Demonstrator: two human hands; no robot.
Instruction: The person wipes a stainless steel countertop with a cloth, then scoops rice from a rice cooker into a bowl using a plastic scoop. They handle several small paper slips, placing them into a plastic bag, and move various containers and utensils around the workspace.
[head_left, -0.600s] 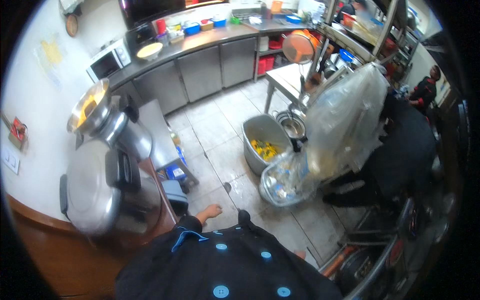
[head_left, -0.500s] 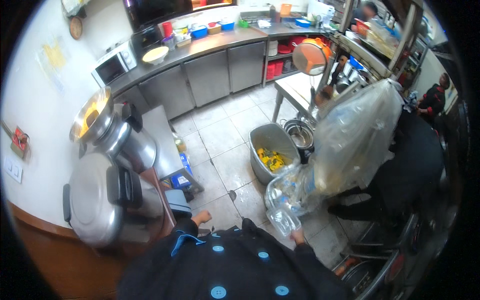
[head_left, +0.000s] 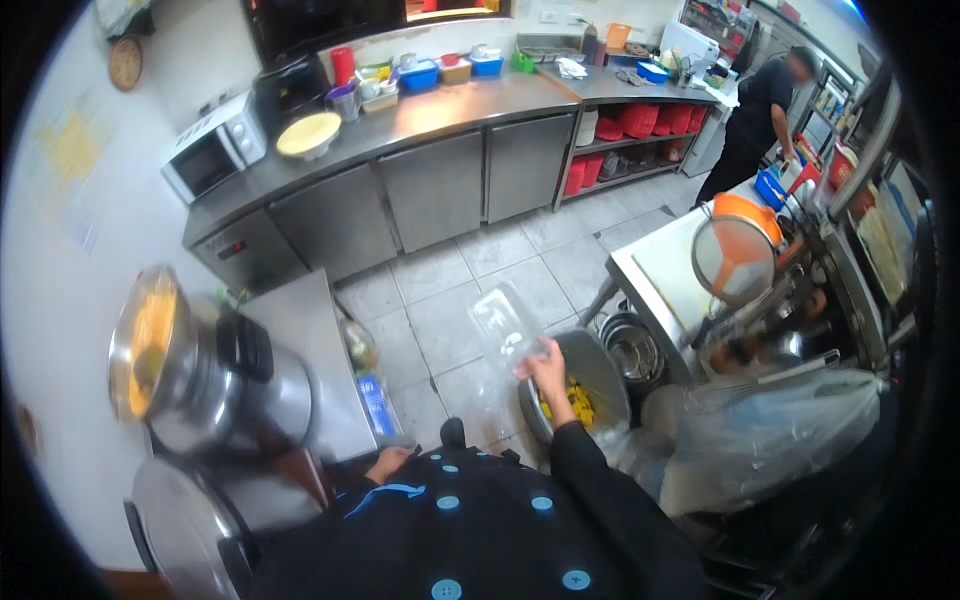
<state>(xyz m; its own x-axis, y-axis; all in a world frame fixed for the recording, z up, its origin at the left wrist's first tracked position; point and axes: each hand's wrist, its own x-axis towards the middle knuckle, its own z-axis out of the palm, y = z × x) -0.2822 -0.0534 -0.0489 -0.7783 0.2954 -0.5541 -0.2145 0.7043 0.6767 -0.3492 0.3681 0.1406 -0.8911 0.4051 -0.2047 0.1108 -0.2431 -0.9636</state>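
Note:
My right hand (head_left: 549, 368) is raised in front of me and grips a clear plastic container (head_left: 503, 325) by its near end. The container is tilted above the floor, beside the rim of a grey bin (head_left: 611, 368). Inside that bin lie yellow and green scraps (head_left: 580, 402), partly hidden by my right arm. Low near my waist, my left hand (head_left: 388, 464) has its fingers curled and seems to hold nothing. It is close to the end of a steel side table (head_left: 325, 375).
Large pots (head_left: 235, 390) and a steel bowl of yellow food (head_left: 150, 355) crowd the left. A big clear bag (head_left: 770, 440) sits right of the bin, near stacked pans (head_left: 630, 348). Steel counters (head_left: 430, 190) line the back. Another person (head_left: 755, 125) stands far right.
My right hand has lifted the clear container forward and left, from beside the bag to above the floor by the bin. My view has turned right. My left hand stays low.

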